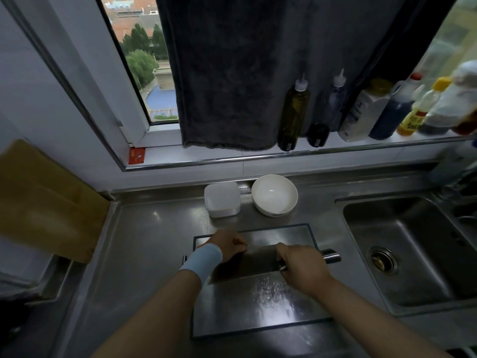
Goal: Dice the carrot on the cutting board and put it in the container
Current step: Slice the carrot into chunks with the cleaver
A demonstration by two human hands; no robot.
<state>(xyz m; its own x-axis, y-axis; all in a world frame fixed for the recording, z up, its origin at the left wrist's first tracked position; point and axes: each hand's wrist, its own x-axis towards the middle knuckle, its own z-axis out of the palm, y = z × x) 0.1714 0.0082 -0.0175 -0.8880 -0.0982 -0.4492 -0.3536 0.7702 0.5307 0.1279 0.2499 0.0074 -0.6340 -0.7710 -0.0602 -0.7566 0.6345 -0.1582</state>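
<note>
A steel cutting board (pixel 260 311) lies on the metal counter in front of me. My left hand (pixel 228 245), with a light blue wristband, has its fingers curled down over the carrot (pixel 199 246); only a small orange sliver shows at the board's left edge. My right hand (pixel 300 267) grips the handle of a broad cleaver (pixel 245 264), whose blade stands on the board right beside my left fingers. A white square container (pixel 222 200) sits behind the board, empty as far as I can see.
A white bowl (pixel 274 194) stands right of the container. A sink (pixel 410 251) lies to the right. Sauce and oil bottles (pixel 294 115) line the windowsill under a hanging dark towel (pixel 232 73). A wooden board (pixel 44 202) leans at the left.
</note>
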